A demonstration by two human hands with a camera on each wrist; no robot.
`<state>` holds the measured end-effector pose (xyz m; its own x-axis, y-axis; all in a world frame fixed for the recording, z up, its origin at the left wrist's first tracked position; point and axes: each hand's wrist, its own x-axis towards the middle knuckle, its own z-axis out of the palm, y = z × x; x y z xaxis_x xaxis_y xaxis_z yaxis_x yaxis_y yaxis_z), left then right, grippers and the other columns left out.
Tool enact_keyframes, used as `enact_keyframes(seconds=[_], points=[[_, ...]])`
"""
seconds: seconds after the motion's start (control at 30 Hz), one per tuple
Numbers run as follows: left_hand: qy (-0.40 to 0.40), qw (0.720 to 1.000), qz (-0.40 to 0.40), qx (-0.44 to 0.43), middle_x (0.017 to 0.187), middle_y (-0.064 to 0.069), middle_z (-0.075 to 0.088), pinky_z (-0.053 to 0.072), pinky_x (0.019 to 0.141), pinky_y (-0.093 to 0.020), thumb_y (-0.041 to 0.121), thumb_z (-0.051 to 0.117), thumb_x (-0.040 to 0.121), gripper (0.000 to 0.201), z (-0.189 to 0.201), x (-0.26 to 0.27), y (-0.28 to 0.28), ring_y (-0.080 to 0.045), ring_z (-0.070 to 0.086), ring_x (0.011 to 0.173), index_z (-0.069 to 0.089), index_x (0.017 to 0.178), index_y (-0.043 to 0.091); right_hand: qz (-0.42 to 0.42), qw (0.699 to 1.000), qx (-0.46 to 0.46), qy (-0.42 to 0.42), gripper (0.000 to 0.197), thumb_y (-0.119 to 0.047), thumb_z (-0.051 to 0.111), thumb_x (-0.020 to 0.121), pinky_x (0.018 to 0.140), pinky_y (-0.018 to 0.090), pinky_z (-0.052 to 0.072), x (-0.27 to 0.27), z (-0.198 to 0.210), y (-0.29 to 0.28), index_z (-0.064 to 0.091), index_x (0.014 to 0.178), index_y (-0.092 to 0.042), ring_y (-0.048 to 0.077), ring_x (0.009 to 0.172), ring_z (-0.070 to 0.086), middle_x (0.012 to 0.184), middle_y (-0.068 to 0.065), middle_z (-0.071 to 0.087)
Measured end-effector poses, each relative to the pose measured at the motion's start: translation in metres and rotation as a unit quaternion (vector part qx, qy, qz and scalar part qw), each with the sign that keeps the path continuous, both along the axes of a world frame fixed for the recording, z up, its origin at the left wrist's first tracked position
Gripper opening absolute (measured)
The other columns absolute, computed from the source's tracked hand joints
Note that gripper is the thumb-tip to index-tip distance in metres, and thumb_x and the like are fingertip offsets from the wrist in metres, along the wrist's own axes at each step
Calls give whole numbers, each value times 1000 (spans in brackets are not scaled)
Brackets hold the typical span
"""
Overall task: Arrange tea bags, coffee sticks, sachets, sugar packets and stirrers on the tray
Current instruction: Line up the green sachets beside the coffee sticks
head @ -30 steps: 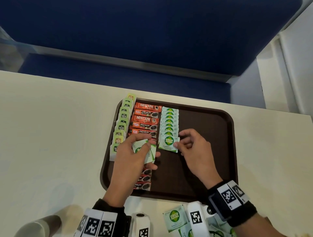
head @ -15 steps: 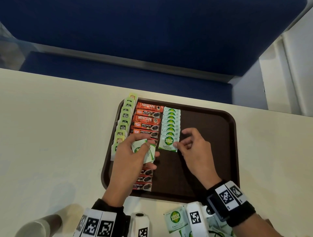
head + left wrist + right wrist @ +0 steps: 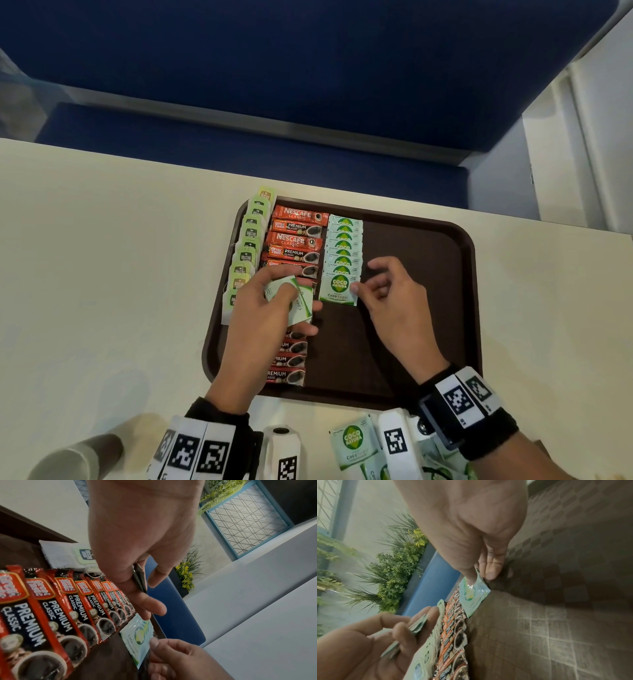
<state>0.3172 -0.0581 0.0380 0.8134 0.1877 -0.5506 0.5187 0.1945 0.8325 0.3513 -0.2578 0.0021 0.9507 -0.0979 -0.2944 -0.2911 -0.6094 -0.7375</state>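
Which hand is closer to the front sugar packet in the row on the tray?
Right. The right hand pinches the front sugar packet's right edge. The left hand is beside it to the left, apart, holding spare packets over the coffee sticks.

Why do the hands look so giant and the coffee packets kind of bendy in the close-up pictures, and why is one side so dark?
Left wrist view: the very wide lens sits close, so the left hand looks huge and the coffee sticks fan out. Right wrist view: the right hand looms the same way, and its shadow darkens the tray. Head view: sharper, evenly lit, only the table edge curves.
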Motion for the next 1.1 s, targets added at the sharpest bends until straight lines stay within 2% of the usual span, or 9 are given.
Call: enact_keyframes(seconds=[0.1, 0.17, 0.27, 0.37, 0.5, 0.63, 0.83, 0.97, 1.1], points=[[-7, 999, -11, -30, 114, -10, 79, 69, 67, -41, -6, 48, 106, 37, 1, 1, -2, -27, 83, 92, 69, 127, 17, -5, 998, 51, -34, 25, -28, 79, 97, 68, 12, 52, -3, 14, 4, 66, 118, -23, 0, 84, 66, 90, -9, 71], [-17, 999, -25, -45, 115, -11, 79, 69, 68, -42, -3, 59, 106, 38, 1, 0, -4, -31, 83, 89, 66, 133, 22, 6, 993, 115, -23, 21, -33, 77, 97, 73, 19, 56, -4, 24, 8, 69, 115, -27, 8, 86, 69, 92, -7, 72], [-14, 998, -46, -34, 106, -6, 82, 69, 62, -40, 8, 78, 97, 43, 2, 1, -7, -34, 82, 78, 63, 134, 25, 42, 981, 183, 50, 19, -43, 75, 97, 83, 33, 64, -3, 37, 14, 73, 114, -35, 12, 94, 72, 103, -11, 74], [-12, 998, -55, -18, 104, -8, 82, 63, 49, -35, 17, 84, 91, 39, 5, -1, -10, -30, 82, 79, 65, 125, 17, 64, 975, 189, 101, 30, -50, 76, 95, 87, 34, 64, -1, 41, 15, 74, 120, -33, 12, 103, 74, 116, -13, 75], [-13, 999, -48, -16, 105, -8, 82, 57, 43, -31, 18, 85, 90, 29, 5, -4, -9, -32, 83, 80, 68, 112, 9, 3, 954, 275, 123, 20, -29, 77, 98, 74, 26, 56, 1, 43, 12, 75, 115, -19, 15, 96, 71, 114, 3, 78], [-33, 999, -26, 11, 101, -3, 83, 58, 47, -28, 10, 86, 89, 28, 7, -4, -7, -19, 78, 68, 72, 112, 12, -37, 924, 348, 153, 23, -18, 76, 98, 78, 34, 56, -4, 44, 7, 69, 120, -15, 19, 92, 70, 113, 10, 79], [-53, 994, -1, 92, 107, -1, 79, 55, 44, -25, 13, 91, 84, 34, 9, -4, -3, -19, 81, 71, 71, 110, 20, 96, 966, 213, 114, 21, -24, 77, 98, 82, 32, 59, -8, 50, -1, 69, 115, -34, 16, 94, 76, 101, -2, 80], [-56, 991, -17, 123, 107, 5, 79, 59, 49, -24, 16, 92, 83, 32, 8, -6, -1, -14, 82, 78, 72, 107, 24, 122, 975, 153, 103, 8, -35, 77, 97, 86, 31, 60, -7, 48, -10, 77, 99, -28, 9, 102, 71, 104, -9, 78], [-48, 990, -5, 136, 115, 5, 78, 57, 57, -14, 24, 83, 94, 17, 3, -7, -1, -11, 81, 79, 74, 108, 29, 64, 974, 164, 140, 7, -29, 75, 100, 71, 23, 50, -5, 33, -19, 80, 97, -25, 3, 78, 64, 98, -1, 78]])
